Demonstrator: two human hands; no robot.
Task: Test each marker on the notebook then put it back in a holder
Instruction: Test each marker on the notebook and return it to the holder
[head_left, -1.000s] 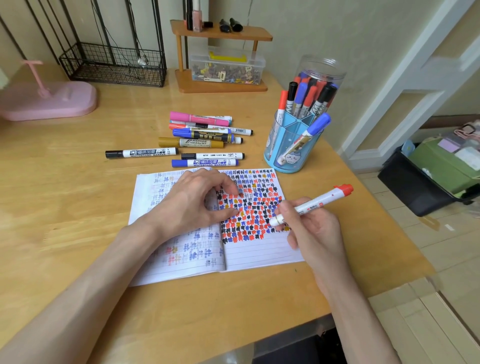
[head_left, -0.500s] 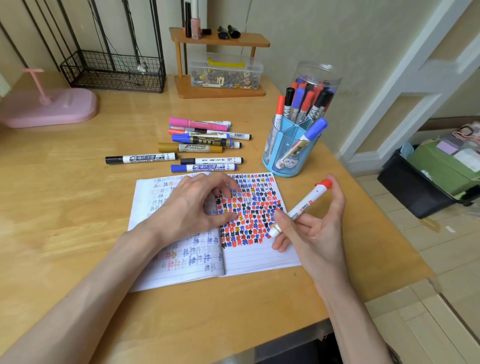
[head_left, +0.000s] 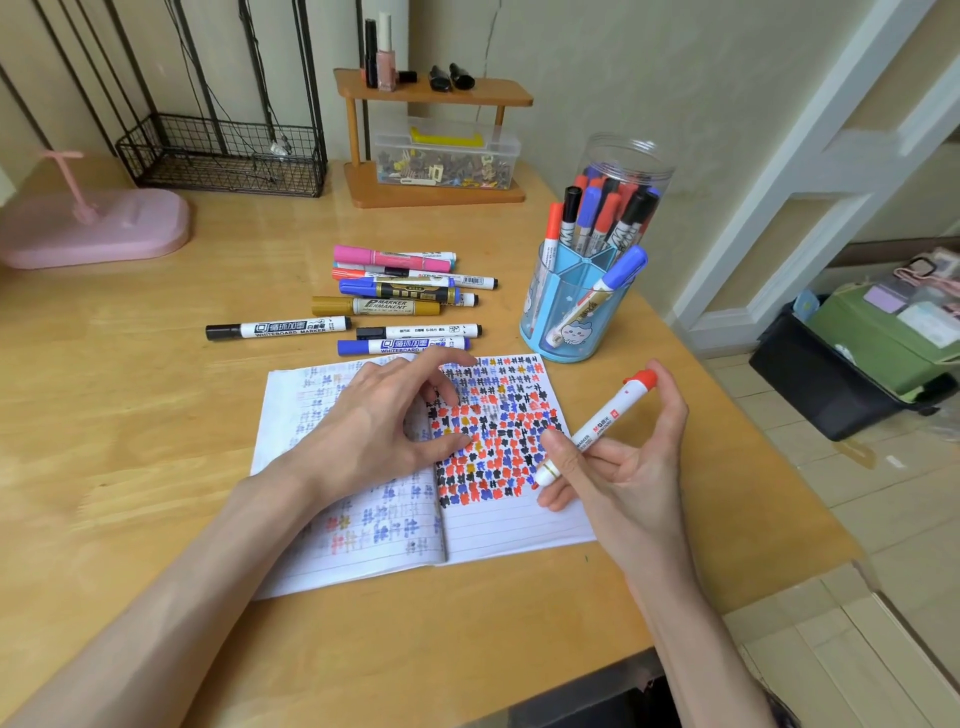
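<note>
Your right hand (head_left: 623, 473) holds a white whiteboard marker with a red cap (head_left: 597, 428) between thumb and fingertips. The cap sits on the rear end, pointing up and away. The red tip is low over the right page; whether it touches the paper cannot be told. Your left hand (head_left: 384, 421) rests on the open lined paper notebook (head_left: 509, 525), fingers loosely bent and gripping nothing, fingertips on the paper by the centre fold. The right page is packed with small red, blue, black and gold test marks. Beyond the notebook, a loose cluster of capped markers (head_left: 405, 291) lies on the light wooden desk (head_left: 130, 415). To their right stands a round blue plastic divided holder (head_left: 566, 317) with markers upright in it, and a clear plastic jar (head_left: 631, 156) just behind it.
</note>
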